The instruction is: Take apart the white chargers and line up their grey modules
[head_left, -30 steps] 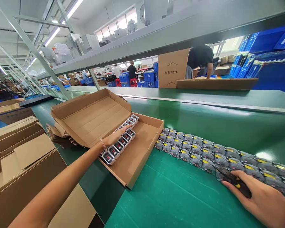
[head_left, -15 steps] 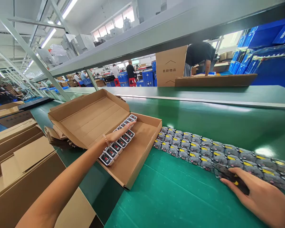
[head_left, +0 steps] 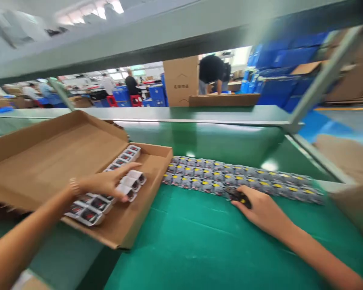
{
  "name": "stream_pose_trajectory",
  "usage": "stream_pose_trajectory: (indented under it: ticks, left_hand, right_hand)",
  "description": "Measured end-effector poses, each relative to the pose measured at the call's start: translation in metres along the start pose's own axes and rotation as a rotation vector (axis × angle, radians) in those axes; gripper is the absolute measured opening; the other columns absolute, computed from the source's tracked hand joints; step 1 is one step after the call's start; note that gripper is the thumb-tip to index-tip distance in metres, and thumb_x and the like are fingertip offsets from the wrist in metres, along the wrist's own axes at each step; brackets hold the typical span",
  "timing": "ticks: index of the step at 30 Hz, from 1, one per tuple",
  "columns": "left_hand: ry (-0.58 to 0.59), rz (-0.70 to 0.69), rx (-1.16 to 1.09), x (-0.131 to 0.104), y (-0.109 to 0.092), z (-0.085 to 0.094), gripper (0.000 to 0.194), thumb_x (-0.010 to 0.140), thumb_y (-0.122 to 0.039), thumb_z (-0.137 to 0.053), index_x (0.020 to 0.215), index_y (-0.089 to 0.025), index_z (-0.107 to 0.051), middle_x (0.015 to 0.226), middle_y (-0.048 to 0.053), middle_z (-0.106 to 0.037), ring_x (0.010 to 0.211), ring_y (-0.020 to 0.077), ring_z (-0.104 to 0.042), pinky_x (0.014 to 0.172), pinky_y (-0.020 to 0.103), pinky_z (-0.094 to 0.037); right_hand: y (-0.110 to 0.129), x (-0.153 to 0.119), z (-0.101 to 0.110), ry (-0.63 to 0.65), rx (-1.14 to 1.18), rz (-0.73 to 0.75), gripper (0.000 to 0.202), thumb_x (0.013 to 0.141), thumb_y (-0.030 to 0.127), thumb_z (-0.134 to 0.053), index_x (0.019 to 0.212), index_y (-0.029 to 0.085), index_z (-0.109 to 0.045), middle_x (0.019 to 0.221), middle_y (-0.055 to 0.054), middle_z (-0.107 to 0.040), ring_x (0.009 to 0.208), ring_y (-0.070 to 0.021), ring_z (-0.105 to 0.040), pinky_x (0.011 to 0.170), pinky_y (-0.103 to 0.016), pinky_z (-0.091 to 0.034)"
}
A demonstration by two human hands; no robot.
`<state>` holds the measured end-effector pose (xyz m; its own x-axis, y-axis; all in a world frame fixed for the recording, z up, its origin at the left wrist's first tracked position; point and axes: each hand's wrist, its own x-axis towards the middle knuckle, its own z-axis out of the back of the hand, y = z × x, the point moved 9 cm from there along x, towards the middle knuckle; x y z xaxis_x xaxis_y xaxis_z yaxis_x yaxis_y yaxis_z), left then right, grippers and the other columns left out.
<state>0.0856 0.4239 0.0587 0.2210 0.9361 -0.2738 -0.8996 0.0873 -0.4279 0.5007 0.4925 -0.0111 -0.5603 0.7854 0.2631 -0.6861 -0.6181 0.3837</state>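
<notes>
My left hand [head_left: 107,181] is closed on a short run of small white plastic trays [head_left: 133,182] with dark contents, tilted over the open carton [head_left: 153,149]. Under and beside that hand, more white trays [head_left: 92,213] with dark and red contents lie in rows along the carton's left side. My right hand [head_left: 255,203] grips a dark, pliers-like tool [head_left: 240,197] with a yellow mark; motion blur hides its detail. Its tip lies at the near edge of several rows of grey packs [head_left: 207,173] with yellow strips, on the green work surface [head_left: 184,237].
The carton's raised lid [head_left: 57,153] leans to the left. A grey shelf beam [head_left: 139,38] crosses above the bench. Behind stand a tall cardboard box [head_left: 180,82], a bending person [head_left: 211,72] and stacked blue crates [head_left: 278,80]. A metal post [head_left: 326,76] rises at right.
My view has swung right. My left hand, earlier lying over the tray rows, now has a short run of trays tilted toward the carton's right. My right hand still grips the dark tool.
</notes>
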Motion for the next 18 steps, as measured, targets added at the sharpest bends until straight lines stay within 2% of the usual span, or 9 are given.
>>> stream_pose_trajectory:
  ticks: [3, 6, 8, 11, 13, 15, 16, 17, 18]
  left_hand:
    - [-0.051, 0.01, 0.183, 0.011, 0.042, 0.0, 0.117, 0.045, -0.042, -0.082, 0.144, -0.042, -0.018, 0.155, -0.002, -0.018, 0.14, 0.0349, -0.021, 0.11, 0.061, -0.021]
    - [-0.184, -0.104, 0.218, 0.033, 0.067, -0.012, 0.106, 0.045, -0.04, -0.078, 0.138, -0.049, -0.027, 0.15, -0.007, -0.032, 0.136, 0.036, -0.031, 0.108, 0.065, -0.024]
    - [-0.238, -0.178, 0.272, 0.042, 0.073, -0.018, 0.099, 0.046, -0.044, -0.077, 0.135, -0.048, -0.035, 0.142, -0.006, -0.044, 0.132, 0.0365, -0.039, 0.107, 0.065, -0.028]
    - [-0.257, -0.226, 0.407, 0.042, 0.065, -0.013, 0.109, 0.036, -0.051, -0.079, 0.136, -0.043, -0.036, 0.137, 0.001, -0.049, 0.127, 0.0423, -0.042, 0.1, 0.069, -0.034]
    - [-0.353, -0.267, 0.504, 0.037, 0.034, 0.005, 0.118, 0.034, -0.059, -0.077, 0.14, -0.039, -0.031, 0.141, 0.004, -0.045, 0.126, 0.0468, -0.041, 0.094, 0.073, -0.035]
    - [-0.467, -0.347, 0.591, 0.031, -0.023, 0.02, 0.107, 0.05, -0.069, -0.067, 0.143, -0.036, -0.025, 0.145, 0.004, -0.039, 0.127, 0.0452, -0.038, 0.095, 0.072, -0.035]
    - [-0.487, -0.407, 0.61, 0.032, -0.058, 0.02, 0.093, 0.063, -0.068, -0.059, 0.143, -0.035, -0.026, 0.146, 0.002, -0.038, 0.129, 0.0413, -0.037, 0.099, 0.067, -0.035]
    - [-0.379, -0.408, 0.641, 0.04, -0.089, 0.009, 0.074, 0.078, -0.058, -0.052, 0.143, -0.033, -0.027, 0.148, 0.0, -0.034, 0.133, 0.0348, -0.034, 0.105, 0.058, -0.034]
    - [-0.349, -0.491, 0.654, 0.045, -0.126, -0.002, 0.062, 0.084, -0.052, -0.048, 0.14, -0.028, -0.034, 0.146, 0.002, -0.037, 0.132, 0.0311, -0.035, 0.108, 0.051, -0.034]
  right_hand:
    - [0.003, 0.005, 0.007, 0.043, 0.041, -0.088, 0.017, 0.087, 0.028, -0.056, 0.1, 0.018, -0.054, 0.097, -0.008, -0.064, 0.087, -0.0236, -0.061, 0.074, -0.034, -0.047]
    - [0.007, 0.007, 0.011, 0.025, 0.024, -0.12, 0.016, 0.086, 0.026, -0.059, 0.098, 0.018, -0.053, 0.093, -0.006, -0.063, 0.082, -0.0218, -0.06, 0.07, -0.033, -0.045]
    - [0.009, 0.006, 0.012, 0.012, -0.001, -0.135, 0.014, 0.086, 0.025, -0.059, 0.096, 0.018, -0.053, 0.09, -0.006, -0.062, 0.08, -0.0216, -0.059, 0.068, -0.032, -0.044]
    - [0.011, 0.004, 0.013, -0.011, -0.022, -0.157, 0.015, 0.085, 0.024, -0.06, 0.096, 0.017, -0.052, 0.091, -0.007, -0.061, 0.081, -0.0226, -0.059, 0.067, -0.033, -0.045]
    - [0.013, 0.004, 0.015, -0.043, -0.029, -0.143, 0.02, 0.083, 0.023, -0.064, 0.098, 0.016, -0.052, 0.098, -0.009, -0.06, 0.085, -0.0238, -0.059, 0.07, -0.035, -0.048]
    - [0.019, 0.006, 0.015, -0.067, -0.03, -0.072, 0.023, 0.082, 0.019, -0.065, 0.1, 0.015, -0.051, 0.111, -0.012, -0.057, 0.097, -0.0256, -0.057, 0.078, -0.038, -0.049]
    - [0.023, 0.007, 0.015, -0.068, -0.031, -0.024, 0.023, 0.083, 0.016, -0.064, 0.102, 0.016, -0.05, 0.117, -0.012, -0.055, 0.103, -0.0263, -0.056, 0.083, -0.039, -0.048]
    - [0.026, 0.007, 0.014, -0.065, -0.03, 0.018, 0.023, 0.083, 0.014, -0.062, 0.103, 0.016, -0.05, 0.121, -0.012, -0.054, 0.108, -0.0266, -0.054, 0.086, -0.04, -0.048]
    - [0.028, 0.007, 0.013, -0.06, -0.032, 0.045, 0.023, 0.083, 0.012, -0.061, 0.104, 0.016, -0.05, 0.123, -0.012, -0.053, 0.11, -0.0267, -0.053, 0.087, -0.041, -0.048]
